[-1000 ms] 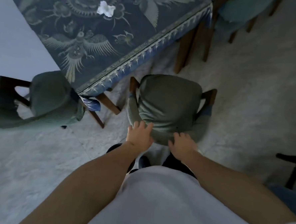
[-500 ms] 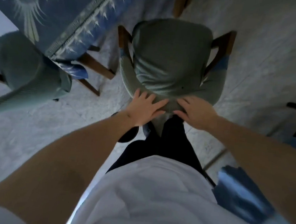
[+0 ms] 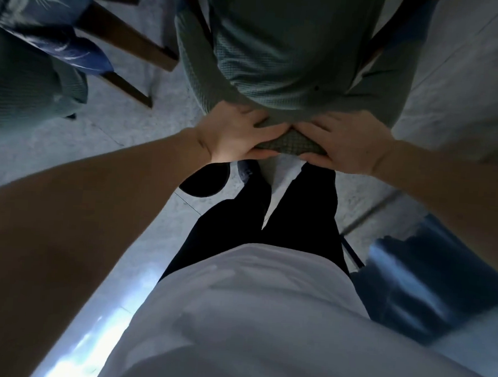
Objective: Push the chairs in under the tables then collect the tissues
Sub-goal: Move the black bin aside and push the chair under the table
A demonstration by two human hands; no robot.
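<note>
Both your hands grip the near top edge of the chair [image 3: 294, 45] straight ahead of you: your left hand [image 3: 233, 135] and right hand [image 3: 346, 144] sit side by side, thumbs under the green cover, fingers curled over it. A second chair [image 3: 30, 81] stands at far left, beside the blue cloth [image 3: 48, 15] hanging off the surface.

left hand [image 3: 235, 137]: thumb now hooked under chair back [image 3: 293, 60], gripping.
right hand [image 3: 345, 146]: likewise, closer to left.
</note>
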